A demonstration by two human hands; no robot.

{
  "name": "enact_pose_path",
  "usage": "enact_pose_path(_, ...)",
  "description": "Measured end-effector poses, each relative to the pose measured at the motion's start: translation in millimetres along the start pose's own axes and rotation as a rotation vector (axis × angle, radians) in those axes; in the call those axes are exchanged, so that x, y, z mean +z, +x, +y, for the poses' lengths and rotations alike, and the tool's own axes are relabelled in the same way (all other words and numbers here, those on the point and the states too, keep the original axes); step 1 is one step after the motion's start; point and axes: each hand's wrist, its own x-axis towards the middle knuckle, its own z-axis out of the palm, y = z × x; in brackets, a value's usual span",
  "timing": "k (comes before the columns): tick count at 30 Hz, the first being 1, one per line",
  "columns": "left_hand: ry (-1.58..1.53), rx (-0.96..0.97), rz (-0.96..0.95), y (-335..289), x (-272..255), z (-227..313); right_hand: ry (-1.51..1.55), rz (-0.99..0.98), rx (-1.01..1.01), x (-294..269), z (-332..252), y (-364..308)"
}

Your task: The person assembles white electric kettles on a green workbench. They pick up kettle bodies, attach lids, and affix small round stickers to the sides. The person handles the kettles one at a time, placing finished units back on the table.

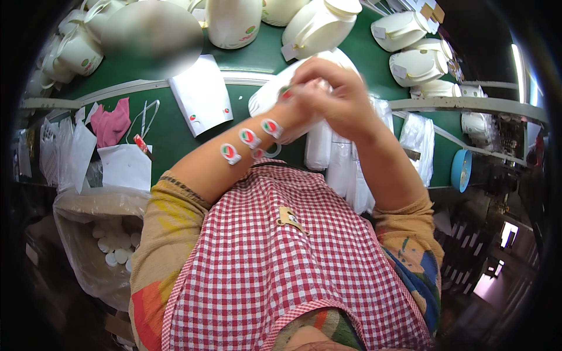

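Note:
My left forearm reaches in from the left, with several round red-and-green stickers (249, 138) on clear backing stuck along it. My left hand (310, 96) is mostly hidden behind my right, so its fingers do not show. Across my left wrist bends my right hand (342, 88), its fingers curled together and smeared by motion. A small red-and-green spot shows beside those fingers; what they hold is too blurred to make out. Beneath both hands lies a cream plastic jug (261, 100) on the green table, partly covered by them.
More cream jugs (234, 23) stand at the back and right (418, 65). A white sheet (202, 96) lies left of my hands. Clear plastic bags (336, 167) hang at the table's front edge. A pink cloth (111, 121), a lined bin (88, 251) and a blue bowl (461, 170) are around.

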Motion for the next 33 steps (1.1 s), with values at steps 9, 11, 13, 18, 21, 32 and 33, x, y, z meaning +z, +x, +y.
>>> enact_pose_path(9, -0.665, -0.741, 0.162, 18, -14, 20, 0.449, 0.061, 0.779, -18, 62, -99)
enact_pose_path(11, -0.684, -0.737, 0.192, 17, -10, 4, 0.343, 0.152, 0.737, -5, 76, -109)
enact_pose_path(13, -0.654, -0.72, 0.214, 17, -6, 2, 0.424, 0.128, 0.616, 11, 82, -115)
enact_pose_path(18, -0.648, -0.723, 0.219, 21, -4, 0, 0.558, -0.027, 0.604, 27, 76, -118)
enact_pose_path(21, -0.658, -0.718, 0.217, 22, -3, -2, 0.399, 0.048, 0.806, 4, 88, -111)
enact_pose_path(32, -0.635, -0.724, 0.225, 25, 8, 2, 0.125, 0.078, 0.803, 19, 107, -98)
enact_pose_path(33, -0.633, -0.721, 0.221, 25, 8, 2, 0.085, 0.087, 0.81, 20, 107, -98)
